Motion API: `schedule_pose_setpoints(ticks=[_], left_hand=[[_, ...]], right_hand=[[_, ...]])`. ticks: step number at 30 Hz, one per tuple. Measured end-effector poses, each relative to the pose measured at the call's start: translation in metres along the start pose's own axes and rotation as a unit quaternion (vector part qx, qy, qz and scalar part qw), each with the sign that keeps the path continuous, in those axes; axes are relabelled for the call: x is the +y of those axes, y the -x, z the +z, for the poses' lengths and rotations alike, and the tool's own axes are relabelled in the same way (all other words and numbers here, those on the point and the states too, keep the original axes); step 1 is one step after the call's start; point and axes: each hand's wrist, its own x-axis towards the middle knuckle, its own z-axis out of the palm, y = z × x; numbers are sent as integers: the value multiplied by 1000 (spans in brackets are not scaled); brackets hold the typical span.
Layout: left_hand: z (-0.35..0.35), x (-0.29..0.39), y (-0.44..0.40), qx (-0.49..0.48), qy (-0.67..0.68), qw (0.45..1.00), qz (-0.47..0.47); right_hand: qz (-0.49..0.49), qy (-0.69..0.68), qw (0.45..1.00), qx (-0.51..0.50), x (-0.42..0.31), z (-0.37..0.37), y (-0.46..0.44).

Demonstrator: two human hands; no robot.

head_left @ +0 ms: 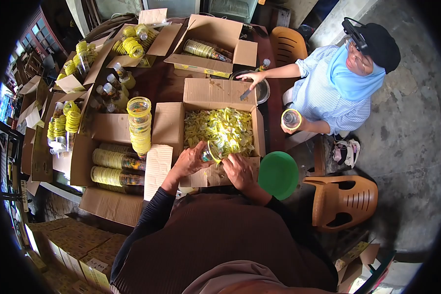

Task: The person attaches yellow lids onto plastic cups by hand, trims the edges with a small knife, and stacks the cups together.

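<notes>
My left hand is wrapped round a small clear cup with a yellow rim, tilted over the near edge of an open cardboard box. My right hand is at the cup's rim, its fingers closed on the yellow edge. Yellow strips fill the box just beyond both hands. To the left of it rises a tall stack of yellow-rimmed cups.
A green basin lies right of my right hand. Open boxes of stacked cups stand left and beyond. At the right, a co-worker holds a cup near an orange chair.
</notes>
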Motion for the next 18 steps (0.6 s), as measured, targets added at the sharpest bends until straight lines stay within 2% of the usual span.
schedule_pose_setpoints(ticks=[2,4,5,7,8,10,11,13,14,16,18], left_hand=[[0,-5,0,-5,8,1000,2],[-5,-6,-2,-55,180,982,11],[-7,-5,-1,-55,181,982,11],[-18,9,0,-98,384,917,-45],[-12,9,2,-97,384,917,-45],[3,6,6,44,470,881,-12],[4,-2,6,45,471,881,-12],[-4,-11,3,-39,271,961,-39],[-5,-13,1,-40,271,961,-39],[-12,-6,-3,-38,122,991,31],[-9,-7,-3,-40,138,989,30]], right_hand=[[-16,12,999,25,3,5,1],[-24,17,999,31,8,5,-1],[-31,21,999,36,11,5,-2],[-7,-16,999,41,10,2,-6],[18,-55,997,45,10,0,-9],[47,-85,994,41,11,-3,-11],[75,-115,990,38,12,-5,-12],[68,-116,991,26,13,-13,-14],[50,-96,994,11,13,-16,-14],[34,-76,997,-5,13,-18,-13],[4,-59,998,-11,13,-17,-12]])
